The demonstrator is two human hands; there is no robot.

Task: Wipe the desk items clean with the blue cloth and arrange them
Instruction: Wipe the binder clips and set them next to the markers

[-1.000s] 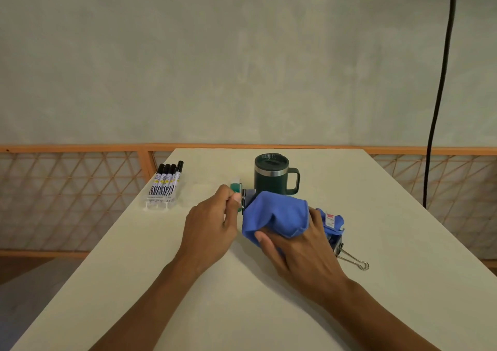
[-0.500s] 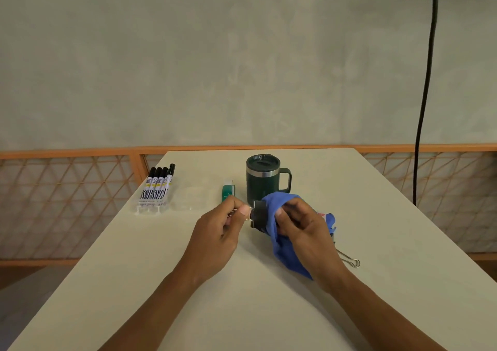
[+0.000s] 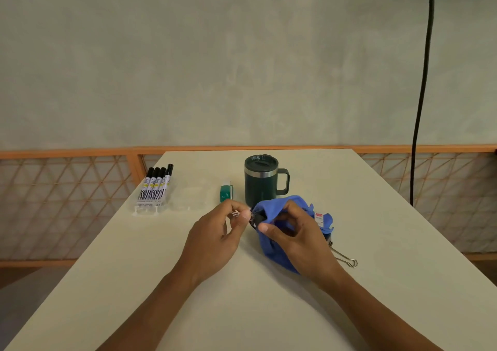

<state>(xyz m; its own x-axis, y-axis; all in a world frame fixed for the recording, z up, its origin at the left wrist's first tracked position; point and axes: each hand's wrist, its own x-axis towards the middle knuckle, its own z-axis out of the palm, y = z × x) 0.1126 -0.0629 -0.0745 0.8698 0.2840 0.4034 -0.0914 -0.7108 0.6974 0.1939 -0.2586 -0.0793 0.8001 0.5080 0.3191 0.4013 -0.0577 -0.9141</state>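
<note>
Now left hand (image 3: 212,240) pinches binder clip (image 3: 256,218), right hand (image 3: 298,240) grips blue cloth (image 3: 278,205), tag (image 3: 319,217) illegible.

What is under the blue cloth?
A black binder clip peeks from the blue cloth, left hand pinching its wires. A second clip shows mainly wire handles; its body is mostly hidden.

Blue cloth (image 3: 277,245) soft, matt – mug (image 3: 260,186) dark green, steel band – table (image 3: 269,310) smooth, matt.
</note>
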